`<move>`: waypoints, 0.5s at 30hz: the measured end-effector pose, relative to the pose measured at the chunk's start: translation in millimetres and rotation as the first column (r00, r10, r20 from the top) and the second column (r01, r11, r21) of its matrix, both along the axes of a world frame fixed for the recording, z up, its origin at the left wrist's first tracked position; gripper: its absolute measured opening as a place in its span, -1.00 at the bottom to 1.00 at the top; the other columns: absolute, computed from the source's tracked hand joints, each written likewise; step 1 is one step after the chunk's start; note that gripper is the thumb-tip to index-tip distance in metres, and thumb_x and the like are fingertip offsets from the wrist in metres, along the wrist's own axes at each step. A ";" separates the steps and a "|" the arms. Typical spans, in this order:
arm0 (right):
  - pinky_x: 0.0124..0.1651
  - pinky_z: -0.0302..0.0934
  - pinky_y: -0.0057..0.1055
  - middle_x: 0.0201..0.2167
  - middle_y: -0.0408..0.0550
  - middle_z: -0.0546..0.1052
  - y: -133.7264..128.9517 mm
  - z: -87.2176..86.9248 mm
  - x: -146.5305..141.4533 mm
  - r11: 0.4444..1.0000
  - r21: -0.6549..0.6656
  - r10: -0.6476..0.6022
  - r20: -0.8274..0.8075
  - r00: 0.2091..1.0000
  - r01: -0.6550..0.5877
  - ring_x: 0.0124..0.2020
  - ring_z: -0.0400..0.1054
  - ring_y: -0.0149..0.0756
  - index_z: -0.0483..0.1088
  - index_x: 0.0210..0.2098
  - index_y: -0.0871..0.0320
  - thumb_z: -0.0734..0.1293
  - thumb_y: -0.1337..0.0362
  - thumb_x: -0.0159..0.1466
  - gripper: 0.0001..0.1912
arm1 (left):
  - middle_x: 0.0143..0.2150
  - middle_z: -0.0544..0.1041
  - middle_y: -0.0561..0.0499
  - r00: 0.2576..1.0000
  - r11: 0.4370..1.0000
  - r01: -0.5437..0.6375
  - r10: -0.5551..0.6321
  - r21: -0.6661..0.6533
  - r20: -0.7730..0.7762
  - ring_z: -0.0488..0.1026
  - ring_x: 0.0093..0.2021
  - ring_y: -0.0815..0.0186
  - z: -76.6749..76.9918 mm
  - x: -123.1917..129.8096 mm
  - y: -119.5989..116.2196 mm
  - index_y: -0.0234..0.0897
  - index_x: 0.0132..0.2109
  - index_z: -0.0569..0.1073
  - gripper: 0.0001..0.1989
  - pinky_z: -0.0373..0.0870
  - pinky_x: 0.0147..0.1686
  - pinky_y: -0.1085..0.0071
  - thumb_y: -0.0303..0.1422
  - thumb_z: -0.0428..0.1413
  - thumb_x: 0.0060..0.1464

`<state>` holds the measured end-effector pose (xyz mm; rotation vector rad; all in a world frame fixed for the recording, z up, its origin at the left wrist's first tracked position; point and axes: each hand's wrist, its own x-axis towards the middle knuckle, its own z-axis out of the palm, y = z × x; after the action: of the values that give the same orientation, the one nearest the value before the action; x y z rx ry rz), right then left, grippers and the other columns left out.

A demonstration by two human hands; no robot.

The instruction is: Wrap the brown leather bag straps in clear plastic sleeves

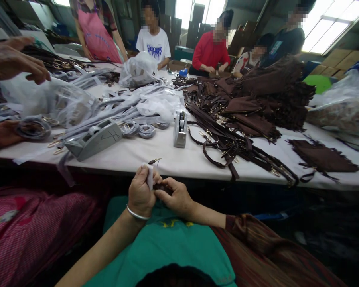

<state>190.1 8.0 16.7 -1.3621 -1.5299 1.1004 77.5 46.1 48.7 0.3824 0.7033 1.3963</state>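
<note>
Near the table's front edge, above my green apron, my two hands meet. My left hand (pixel 141 192) is closed around a white strip (pixel 150 177), thin like paper or foam. A small metal clasp (pixel 154 161) sticks up above its fingers. Thumb and fingers of my right hand (pixel 177 198) pinch a dark brown strap (pixel 163 187), which is mostly hidden between the hands. On the table just beyond stand a small grey tape dispenser (pixel 180 133) and a larger grey tape dispenser (pixel 94 139).
Brown straps with metal clasps (pixel 227 145) and a heap of fringed brown pouches (pixel 257 95) cover the right side. Wrapped straps (pixel 131 103) and coiled straps (pixel 146 130) lie left of centre. A co-worker's hands (pixel 14 61) reach in at left. Several people stand across the table.
</note>
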 end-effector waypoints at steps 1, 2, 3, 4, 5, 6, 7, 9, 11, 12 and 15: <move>-0.38 0.15 -0.48 -0.45 -0.17 0.48 -0.1 0.3 -0.3 1.000 0.013 -0.002 0.011 1.000 0.001 -0.45 0.30 -0.40 0.46 -0.23 0.17 0.38 0.13 0.19 -0.75 | -0.59 0.17 0.18 1.000 1.000 0.002 -0.002 0.001 0.011 0.17 -0.63 0.48 -0.1 -0.1 -0.1 -0.25 -0.47 0.18 -0.71 0.27 -0.51 0.47 -0.36 0.07 0.19; -0.37 0.15 -0.48 -0.44 -0.16 0.48 -0.4 0.4 -0.4 1.000 0.031 -0.002 0.028 1.000 0.001 -0.44 0.30 -0.40 0.46 -0.23 0.17 0.38 0.14 0.19 -0.76 | -0.59 0.16 0.18 1.000 1.000 0.010 -0.010 -0.002 0.025 0.15 -0.64 0.49 -0.4 -0.7 0.1 -0.25 -0.47 0.17 -0.70 0.25 -0.52 0.48 -0.36 0.06 0.20; -0.37 0.15 -0.48 -0.43 -0.15 0.49 -0.7 0.5 -0.4 0.999 0.052 -0.001 0.050 0.999 -0.002 -0.44 0.30 -0.40 0.47 -0.24 0.18 0.37 0.15 0.19 -0.77 | -0.60 0.14 0.19 0.999 1.000 0.022 -0.022 -0.009 0.042 0.13 -0.65 0.50 -0.8 -1.7 0.7 -0.25 -0.48 0.16 -0.69 0.23 -0.54 0.49 -0.36 0.06 0.21; -0.37 0.15 -0.48 -0.43 -0.15 0.49 -1.0 0.5 -0.3 0.997 0.073 0.001 0.070 0.998 -0.006 -0.45 0.30 -0.41 0.47 -0.26 0.18 0.36 0.17 0.19 -0.79 | -0.61 0.11 0.20 0.997 0.999 0.041 -0.039 -0.022 0.066 0.10 -0.67 0.51 -1.2 -2.9 1.5 -0.25 -0.48 0.14 -0.67 0.20 -0.57 0.51 -0.36 0.05 0.22; -0.37 0.15 -0.48 -0.44 -0.15 0.49 -1.4 0.3 -0.2 0.996 0.092 0.006 0.086 0.996 -0.014 -0.45 0.30 -0.41 0.47 -0.27 0.18 0.35 0.18 0.20 -0.80 | -0.62 0.09 0.21 0.994 0.997 0.062 -0.058 -0.038 0.093 0.07 -0.69 0.52 -1.7 -4.3 2.5 -0.24 -0.49 0.12 -0.65 0.16 -0.60 0.52 -0.36 0.04 0.23; -0.38 0.15 -0.48 -0.44 -0.15 0.49 -1.7 0.2 -0.1 0.994 0.108 0.011 0.099 0.995 -0.021 -0.46 0.30 -0.41 0.47 -0.28 0.18 0.35 0.19 0.20 -0.81 | -0.63 0.06 0.22 0.990 0.995 0.083 -0.076 -0.055 0.121 0.04 -0.70 0.52 -2.2 -5.7 3.6 -0.24 -0.49 0.10 -0.64 0.11 -0.63 0.53 -0.35 0.03 0.24; -0.38 0.15 -0.48 -0.45 -0.15 0.49 -1.9 0.0 0.0 0.992 0.120 0.015 0.110 0.994 -0.029 -0.46 0.30 -0.41 0.46 -0.28 0.18 0.34 0.19 0.20 -0.82 | -0.64 0.04 0.23 0.985 0.992 0.101 -0.090 -0.071 0.146 0.02 -0.72 0.53 -2.5 -6.9 4.6 -0.24 -0.50 0.08 -0.63 0.07 -0.66 0.53 -0.35 0.02 0.25; -0.39 0.14 -0.47 -0.45 -0.14 0.49 -2.3 -0.4 -0.2 0.990 0.135 0.019 0.135 0.991 -0.038 -0.47 0.29 -0.41 0.46 -0.29 0.18 0.34 0.19 0.19 -0.82 | -0.66 0.02 0.23 0.977 0.987 0.128 -0.108 -0.099 0.182 0.00 -0.73 0.53 -2.8 -8.8 6.1 -0.24 -0.50 0.08 -0.62 0.02 -0.69 0.53 -0.34 -0.01 0.27; -0.40 0.12 -0.47 -0.47 -0.13 0.48 -2.5 -0.9 -0.6 0.989 0.144 0.019 0.164 0.986 -0.043 -0.48 0.28 -0.41 0.45 -0.31 0.17 0.34 0.19 0.19 -0.83 | -0.68 0.02 0.23 0.973 0.983 0.143 -0.118 -0.117 0.196 -0.01 -0.75 0.54 -2.5 -9.6 7.0 -0.25 -0.51 0.10 -0.62 0.00 -0.70 0.53 -0.33 -0.04 0.30; -0.41 0.11 -0.46 -0.48 -0.13 0.48 -2.4 -1.1 -0.7 0.988 0.147 0.022 0.171 0.985 -0.048 -0.49 0.27 -0.41 0.45 -0.31 0.17 0.35 0.19 0.18 -0.83 | -0.69 0.02 0.23 0.973 0.981 0.147 -0.120 -0.124 0.199 -0.01 -0.75 0.54 -2.1 -9.8 7.3 -0.25 -0.51 0.11 -0.61 -0.01 -0.71 0.52 -0.33 -0.06 0.31; -0.40 0.12 -0.46 -0.47 -0.13 0.48 -1.4 -2.2 -0.1 0.989 0.134 0.037 0.147 0.988 -0.057 -0.48 0.27 -0.41 0.45 -0.30 0.17 0.35 0.21 0.18 -0.84 | -0.71 0.03 0.23 0.974 0.981 0.141 -0.112 -0.136 0.199 -0.01 -0.76 0.54 -0.8 -11.3 8.8 -0.26 -0.52 0.11 -0.60 -0.02 -0.71 0.52 -0.35 -0.12 0.34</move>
<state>189.9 6.6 14.5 -1.3402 -1.7179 0.9230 66.3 54.9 47.9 0.1694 0.6109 1.2315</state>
